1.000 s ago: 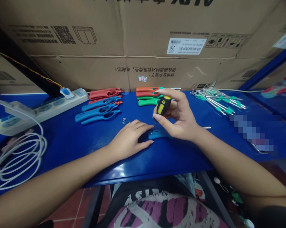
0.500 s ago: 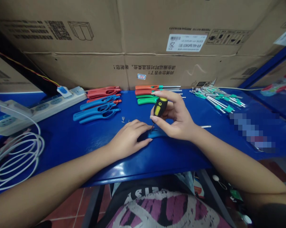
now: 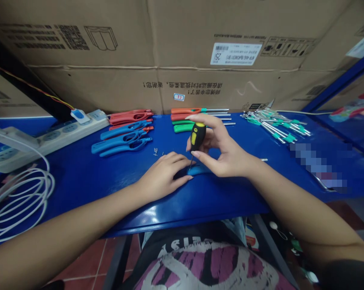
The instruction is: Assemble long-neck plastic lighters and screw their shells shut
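Note:
My right hand (image 3: 220, 149) is wrapped round a black and yellow screwdriver (image 3: 197, 137), which stands nearly upright with its tip on a blue lighter (image 3: 200, 170). The lighter lies flat on the table, its metal tube sticking out to the right beyond my right hand. My left hand (image 3: 166, 176) grips the handle end of the blue lighter between thumb and fingers. Small screws (image 3: 156, 152) lie just beyond my left hand.
Blue handle shells (image 3: 121, 143) and red ones (image 3: 129, 117) lie at the back left. Finished-looking lighters (image 3: 182, 110) and metal tubes with green parts (image 3: 275, 125) lie behind. A power strip (image 3: 53, 137) and coiled white cable (image 3: 25, 197) are left. A cardboard box (image 3: 109, 88) stands behind.
The screwdriver handle has tilted slightly to the left and stands more upright, with my right hand shifted a little left. My left hand keeps its place on the lighter.

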The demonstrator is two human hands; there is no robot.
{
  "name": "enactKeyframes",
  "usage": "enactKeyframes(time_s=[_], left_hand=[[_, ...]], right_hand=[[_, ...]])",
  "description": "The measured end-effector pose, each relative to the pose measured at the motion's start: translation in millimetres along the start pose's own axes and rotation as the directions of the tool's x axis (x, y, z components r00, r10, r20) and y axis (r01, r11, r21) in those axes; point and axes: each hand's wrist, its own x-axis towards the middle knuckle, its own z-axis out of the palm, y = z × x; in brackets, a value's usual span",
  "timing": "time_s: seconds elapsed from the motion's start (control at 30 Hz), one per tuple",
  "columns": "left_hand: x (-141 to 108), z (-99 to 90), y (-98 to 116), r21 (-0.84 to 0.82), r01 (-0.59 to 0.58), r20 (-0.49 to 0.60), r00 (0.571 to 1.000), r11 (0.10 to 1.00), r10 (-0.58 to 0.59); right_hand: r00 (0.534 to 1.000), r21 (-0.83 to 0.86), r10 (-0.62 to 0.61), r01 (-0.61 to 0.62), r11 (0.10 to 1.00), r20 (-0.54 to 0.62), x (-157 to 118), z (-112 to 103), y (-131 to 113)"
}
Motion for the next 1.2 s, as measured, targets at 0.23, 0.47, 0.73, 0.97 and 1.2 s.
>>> enactKeyframes(time_s=[0.23, 0.47, 0.73, 0.97, 1.2], left_hand=[[-0.3, -0.7, 2.4, -0.018, 0.028, -0.014, 1.0, 0.999, -0.028], [0.6, -3.8, 4.4, -0.069, 0.079, 0.019, 0.997, 0.994, -0.077], [0.7, -3.5, 4.1, -0.06, 0.07, 0.009, 0.998, 0.996, -0.07], [1.9, -3.7, 3.6, -0.066, 0.046, 0.01, 0.999, 0.997, -0.046], [1.7, -5.4, 5.1, -0.077, 0.064, 0.034, 0.998, 0.995, -0.062]], right_hand=[[0.987, -0.275, -0.047, 0.004, 0.962, -0.152, -2.6, 2.2, 8.1], [0.986, -0.176, -0.025, -0.005, 0.984, -0.165, 0.9, -1.1, 5.8], [0.991, -0.153, -0.026, 0.006, 0.988, -0.129, -0.9, 9.2, 0.1], [0.966, -0.375, -0.191, 0.114, 0.92, -0.175, -1.5, 5.4, 4.9], [0.958, -0.256, -0.088, 0.017, 0.967, -0.272, 1.9, 5.7, 1.5]])
